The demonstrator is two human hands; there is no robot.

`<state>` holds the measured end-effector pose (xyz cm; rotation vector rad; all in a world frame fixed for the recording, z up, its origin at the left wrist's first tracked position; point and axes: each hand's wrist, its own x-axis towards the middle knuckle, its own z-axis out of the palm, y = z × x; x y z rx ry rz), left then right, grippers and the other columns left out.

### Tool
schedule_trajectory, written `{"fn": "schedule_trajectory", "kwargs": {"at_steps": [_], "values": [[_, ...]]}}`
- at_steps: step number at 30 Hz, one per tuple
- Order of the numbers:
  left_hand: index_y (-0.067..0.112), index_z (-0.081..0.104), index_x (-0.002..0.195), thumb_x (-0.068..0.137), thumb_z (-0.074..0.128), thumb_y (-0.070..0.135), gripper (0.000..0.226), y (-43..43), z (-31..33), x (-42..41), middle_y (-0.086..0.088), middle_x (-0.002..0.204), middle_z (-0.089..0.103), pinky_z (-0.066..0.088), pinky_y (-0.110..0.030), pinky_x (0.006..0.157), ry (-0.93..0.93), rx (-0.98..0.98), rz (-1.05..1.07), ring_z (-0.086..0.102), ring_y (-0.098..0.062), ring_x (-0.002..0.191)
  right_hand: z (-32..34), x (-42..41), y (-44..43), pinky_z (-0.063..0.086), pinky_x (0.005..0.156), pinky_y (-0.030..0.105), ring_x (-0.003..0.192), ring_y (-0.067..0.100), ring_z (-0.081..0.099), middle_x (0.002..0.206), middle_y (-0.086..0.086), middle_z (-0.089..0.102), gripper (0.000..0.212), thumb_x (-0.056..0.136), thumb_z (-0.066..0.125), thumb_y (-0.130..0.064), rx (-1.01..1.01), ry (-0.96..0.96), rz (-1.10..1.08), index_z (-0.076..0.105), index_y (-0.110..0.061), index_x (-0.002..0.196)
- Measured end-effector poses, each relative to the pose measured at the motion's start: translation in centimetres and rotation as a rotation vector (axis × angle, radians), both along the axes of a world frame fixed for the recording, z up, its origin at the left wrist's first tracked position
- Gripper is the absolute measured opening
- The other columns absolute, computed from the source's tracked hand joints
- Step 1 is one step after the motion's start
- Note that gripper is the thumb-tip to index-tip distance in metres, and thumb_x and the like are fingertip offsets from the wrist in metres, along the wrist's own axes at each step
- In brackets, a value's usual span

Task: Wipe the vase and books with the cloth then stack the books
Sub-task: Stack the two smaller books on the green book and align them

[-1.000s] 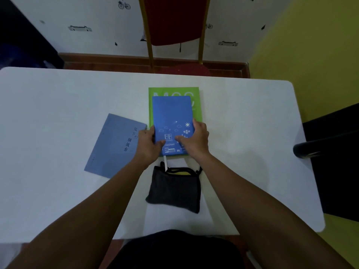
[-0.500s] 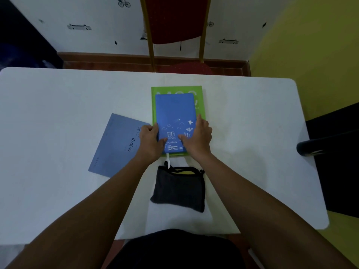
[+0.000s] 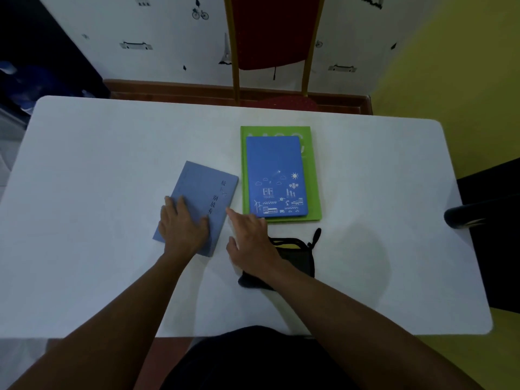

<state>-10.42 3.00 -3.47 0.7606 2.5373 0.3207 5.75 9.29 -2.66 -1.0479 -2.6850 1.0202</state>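
A bright blue notebook (image 3: 274, 173) lies flat on top of a larger green book (image 3: 313, 175) in the middle of the white table (image 3: 98, 153). To their left lies a pale blue book (image 3: 202, 187), turned at an angle. My left hand (image 3: 183, 226) rests flat on its near end, fingers spread. My right hand (image 3: 249, 235) hovers open between that book and the stack, its fingertips next to the pale book's right edge. A dark grey cloth with a yellow edge (image 3: 298, 251) lies near the front, partly under my right wrist. No vase is in view.
A red chair with a gold frame (image 3: 270, 38) stands behind the table's far edge. A dark armrest (image 3: 464, 218) juts in at the right. Bare table surface stretches to the left and right of the books.
Both hands have let go of the bright blue notebook, which now lies on the green book. They moved left and nearer; my left hand landed on the pale blue book.
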Motion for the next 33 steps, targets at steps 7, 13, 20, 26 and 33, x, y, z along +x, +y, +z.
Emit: {"fn": "schedule_trajectory", "kwargs": {"at_steps": [7, 13, 20, 26, 33], "values": [[0.005, 0.038, 0.148, 0.089, 0.073, 0.039, 0.077, -0.9, 0.3, -0.7, -0.025, 0.142, 0.050, 0.037, -0.058, 0.109, -0.052, 0.109, 0.200, 0.046, -0.045, 0.131, 1.0, -2.5, -3.0, 0.045, 0.115, 0.050, 0.139, 0.027, 0.041, 0.150, 0.008, 0.042, 0.092, 0.091, 0.062, -0.030, -0.571, -0.032, -0.238, 0.003, -0.050, 0.158], [0.009, 0.050, 0.140, 0.101, 0.048, 0.053, 0.059, -1.3, 0.5, -1.8, -0.021, 0.137, 0.059, 0.039, -0.058, 0.110, -0.217, 0.077, 0.519, 0.054, -0.043, 0.126, 1.1, -2.4, -2.1, 0.055, 0.101, 0.025, 0.128, 0.013, 0.061, 0.150, -0.002, 0.055, 0.079, 0.087, 0.067, -0.016, -0.655, 0.191, -0.445, 0.034, -0.036, 0.156], [0.006, 0.056, 0.130, 0.109, 0.035, 0.046, 0.050, 1.7, 3.4, -0.9, -0.015, 0.126, 0.062, 0.050, -0.043, 0.090, -0.308, 0.436, 0.468, 0.059, -0.030, 0.108, 2.0, -1.1, 1.1, 0.051, 0.108, 0.021, 0.133, 0.005, 0.055, 0.150, -0.004, 0.056, 0.066, 0.093, 0.073, -0.018, -0.474, 0.319, -0.530, 0.045, -0.025, 0.153], [0.013, 0.059, 0.121, 0.109, 0.034, 0.045, 0.042, 7.1, 4.6, 1.8, -0.007, 0.116, 0.065, 0.055, -0.041, 0.088, -0.382, 0.568, 0.310, 0.063, -0.028, 0.107, 3.7, 0.2, 5.1, 0.050, 0.111, 0.032, 0.135, 0.013, 0.054, 0.157, -0.002, 0.048, 0.086, 0.097, 0.070, -0.037, -0.399, 0.306, -0.626, 0.018, -0.025, 0.164], [0.018, 0.032, 0.158, 0.110, 0.039, 0.030, 0.050, 10.7, 2.7, 5.5, -0.010, 0.135, 0.062, 0.051, -0.031, 0.088, -0.416, 0.511, 0.025, 0.062, -0.021, 0.111, 3.0, 4.5, 10.9, 0.053, 0.094, 0.019, 0.120, 0.010, 0.061, 0.148, -0.002, 0.057, 0.077, 0.097, 0.071, -0.022, -0.350, 0.298, -0.695, 0.030, -0.021, 0.162]]}}
